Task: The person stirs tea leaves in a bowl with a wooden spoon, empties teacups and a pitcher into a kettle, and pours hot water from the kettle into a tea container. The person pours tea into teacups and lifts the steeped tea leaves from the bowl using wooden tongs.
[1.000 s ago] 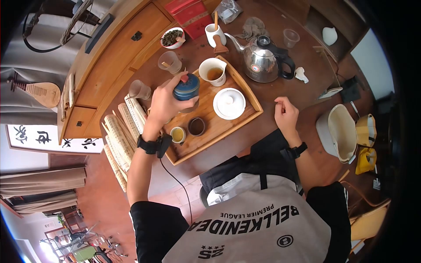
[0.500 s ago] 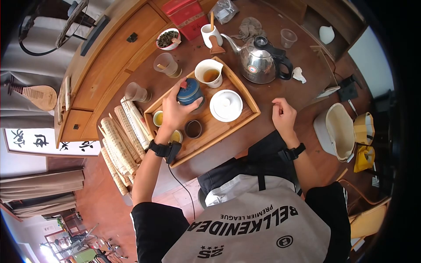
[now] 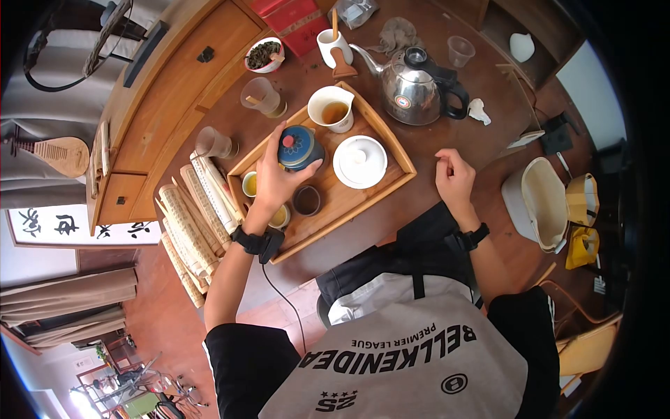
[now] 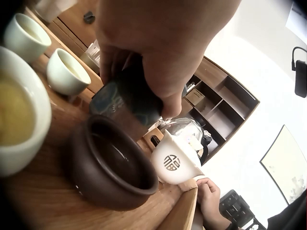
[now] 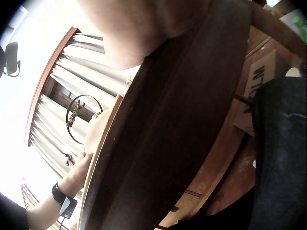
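My left hand [image 3: 278, 174] grips a blue lidded jar [image 3: 300, 148] with a red knob, thumb on one side and fingers on the other. The jar is at the left part of a wooden tray [image 3: 328, 234]. In the left wrist view the jar [image 4: 127, 98] shows behind a dark brown cup [image 4: 112, 167]. Close by the hand are two small cups of yellow tea, one pale cup [image 3: 250, 184] partly beside the wrist. A white lidded bowl [image 3: 360, 162] and a white pitcher [image 3: 331, 109] of amber tea share the tray. My right hand [image 3: 455, 178] rests loosely curled at the table edge, holding nothing.
A steel kettle [image 3: 412, 94] stands behind the tray's right corner. Bamboo scrolls [image 3: 188, 223] lie at the left, near two clear cups. Farther back are a bowl of tea leaves [image 3: 264, 55], a white tool holder [image 3: 333, 47] and a red box [image 3: 293, 24]. A bin [image 3: 537, 206] stands right.
The left hand has brought the blue jar slightly left and down beside the pitcher, and its lid now faces the head camera more. A pale cup has come into sight. The right hand stays put.
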The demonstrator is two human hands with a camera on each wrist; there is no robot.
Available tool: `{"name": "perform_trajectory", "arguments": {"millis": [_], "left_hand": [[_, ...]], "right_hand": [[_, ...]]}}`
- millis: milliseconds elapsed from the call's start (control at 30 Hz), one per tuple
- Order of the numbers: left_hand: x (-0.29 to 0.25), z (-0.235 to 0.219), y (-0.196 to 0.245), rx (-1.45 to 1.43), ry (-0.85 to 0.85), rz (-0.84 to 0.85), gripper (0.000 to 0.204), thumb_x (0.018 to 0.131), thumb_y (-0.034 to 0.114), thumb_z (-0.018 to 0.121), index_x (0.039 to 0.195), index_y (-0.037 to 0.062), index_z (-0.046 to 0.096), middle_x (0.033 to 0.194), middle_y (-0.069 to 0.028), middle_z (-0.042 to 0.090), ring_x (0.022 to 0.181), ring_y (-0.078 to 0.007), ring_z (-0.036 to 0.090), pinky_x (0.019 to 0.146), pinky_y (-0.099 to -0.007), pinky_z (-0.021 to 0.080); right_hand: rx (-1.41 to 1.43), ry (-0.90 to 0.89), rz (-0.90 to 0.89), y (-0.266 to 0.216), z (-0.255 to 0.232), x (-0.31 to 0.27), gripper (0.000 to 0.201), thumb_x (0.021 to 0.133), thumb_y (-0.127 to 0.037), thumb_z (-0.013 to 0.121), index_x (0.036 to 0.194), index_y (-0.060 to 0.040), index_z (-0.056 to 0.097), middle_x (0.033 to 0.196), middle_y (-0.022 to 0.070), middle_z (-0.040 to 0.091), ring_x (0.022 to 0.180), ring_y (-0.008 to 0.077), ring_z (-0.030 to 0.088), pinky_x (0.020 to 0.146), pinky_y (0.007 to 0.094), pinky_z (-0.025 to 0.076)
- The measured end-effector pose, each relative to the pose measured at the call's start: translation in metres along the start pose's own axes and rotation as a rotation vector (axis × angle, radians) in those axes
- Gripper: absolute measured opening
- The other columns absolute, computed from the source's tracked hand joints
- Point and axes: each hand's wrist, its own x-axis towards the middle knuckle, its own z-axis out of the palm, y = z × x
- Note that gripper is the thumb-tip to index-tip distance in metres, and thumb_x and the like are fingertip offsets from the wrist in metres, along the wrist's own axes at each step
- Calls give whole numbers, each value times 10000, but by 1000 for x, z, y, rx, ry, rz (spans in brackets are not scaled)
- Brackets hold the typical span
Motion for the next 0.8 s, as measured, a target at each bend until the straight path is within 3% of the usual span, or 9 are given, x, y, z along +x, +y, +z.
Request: {"name": "perform_trajectory", "arguments": {"millis": [100,500,800], "left_hand": [[-3,-3,2,-52,-44,-74,896,708,244,899,1430,0,427,1197,-181,666,1097,-242,668,973,-360,528],[-5,-14,4,-56,-155,-62,865,772,274,864,1435,-24,396,1275,-194,602,1197,-250,597,1039,-367,467],[-2,-21,4,39,-118,-20,736,800,277,838,1368,-35,490,1194,-161,626,1101,-236,617,981,-351,488]], "right_hand": [[7,1,6,0,0,0,101,846,10,619,866,-83,651,539,55,491,448,174,496,466,309,400],[10,1,3,-1,0,0,101,848,15,625,867,-80,652,545,60,503,452,171,505,469,303,400],[16,-1,16,-1,0,0,98,847,10,626,873,-79,657,553,61,522,457,174,517,475,302,410]]}}
